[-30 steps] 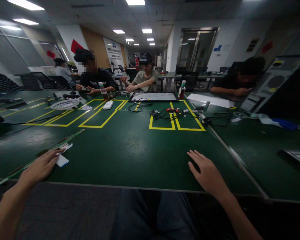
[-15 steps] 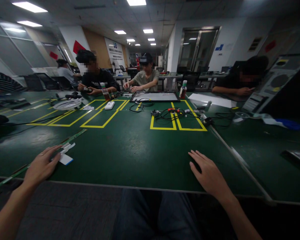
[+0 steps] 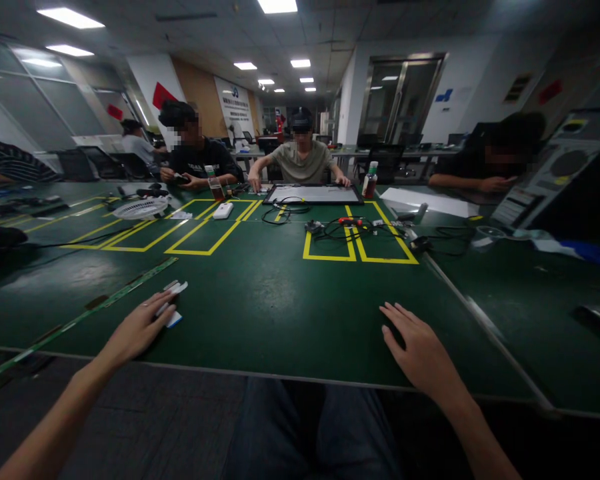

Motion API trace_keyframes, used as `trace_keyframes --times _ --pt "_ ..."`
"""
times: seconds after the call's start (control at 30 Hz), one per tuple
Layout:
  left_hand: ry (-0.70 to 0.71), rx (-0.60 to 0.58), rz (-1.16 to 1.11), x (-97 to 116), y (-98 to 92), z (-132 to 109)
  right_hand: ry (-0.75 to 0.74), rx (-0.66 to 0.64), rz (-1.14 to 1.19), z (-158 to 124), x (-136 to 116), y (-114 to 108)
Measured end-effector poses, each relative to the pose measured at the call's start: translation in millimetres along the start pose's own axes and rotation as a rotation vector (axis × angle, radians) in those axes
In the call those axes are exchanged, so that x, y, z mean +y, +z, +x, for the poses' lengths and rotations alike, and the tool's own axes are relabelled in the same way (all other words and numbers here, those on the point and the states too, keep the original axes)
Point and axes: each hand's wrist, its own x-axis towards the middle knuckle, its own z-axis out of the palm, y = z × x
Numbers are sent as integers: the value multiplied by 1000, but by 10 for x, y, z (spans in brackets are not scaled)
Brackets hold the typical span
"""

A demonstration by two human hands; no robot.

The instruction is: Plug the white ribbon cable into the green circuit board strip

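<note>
Near the front left of the table, my left hand [image 3: 139,327] lies low with its thumb and fingers closed about a white flat cable [image 3: 179,287]. A blue-edged end [image 3: 174,321] sticks out below the fingertips, and the middle is hidden under them. To the left of that hand, a long thin green circuit board strip [image 3: 103,299] lies slantwise, its near end reaching past the table edge. My right hand [image 3: 416,343] rests on the bare green tabletop at the front right, fingers stretched and apart, holding nothing.
Dark cables and a red-handled tool [image 3: 349,221] lie across yellow tape outlines. Farther off are a framed panel [image 3: 320,194], two bottles, a white box [image 3: 223,211] and a round white grille [image 3: 141,208]. Several people sit around; a computer case [image 3: 555,167] stands at right.
My left hand has moved right, away from the green strip, and the white flat cable has shifted with it. My right hand stays put. The person opposite has spread both hands to the panel's sides.
</note>
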Motion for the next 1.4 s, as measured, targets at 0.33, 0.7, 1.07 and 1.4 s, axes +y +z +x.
trace_keyframes --times 0.33,0.7,1.07,1.4 --pt "579 -339 -229 2456 325 239 15 6 49 -2 21 3" --pt "873 -341 -264 3467 475 164 16 -3 59 -7 0 -25" --pt "728 -261 -260 3380 427 24 15 -14 61 -15 34 -1" --pt "112 25 82 1843 236 316 2 24 80 -18 10 -16"
